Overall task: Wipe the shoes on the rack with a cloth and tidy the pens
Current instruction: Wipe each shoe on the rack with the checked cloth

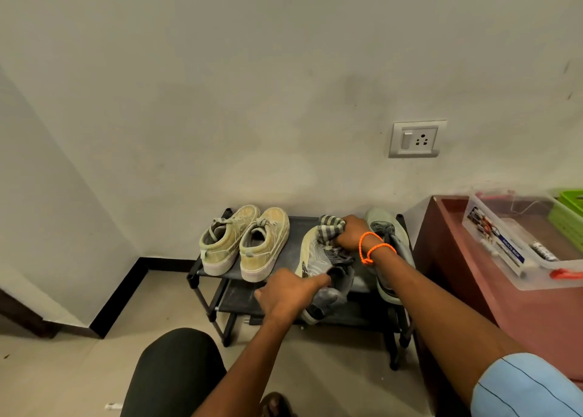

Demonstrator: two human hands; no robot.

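A low black shoe rack stands against the wall. A pair of beige sneakers sits on the left of its top shelf. My left hand grips the heel end of a grey sneaker, which is tipped on its side over the shelf. My right hand holds a grey checked cloth bunched against the toe end of that shoe. Its grey partner lies on the right of the shelf, partly behind my right forearm. A marker pen lies inside a clear plastic box.
A reddish wooden table stands right of the rack and carries the clear box and a green basket. A wall socket is above the rack. My knee is in front. Tiled floor extends to the left.
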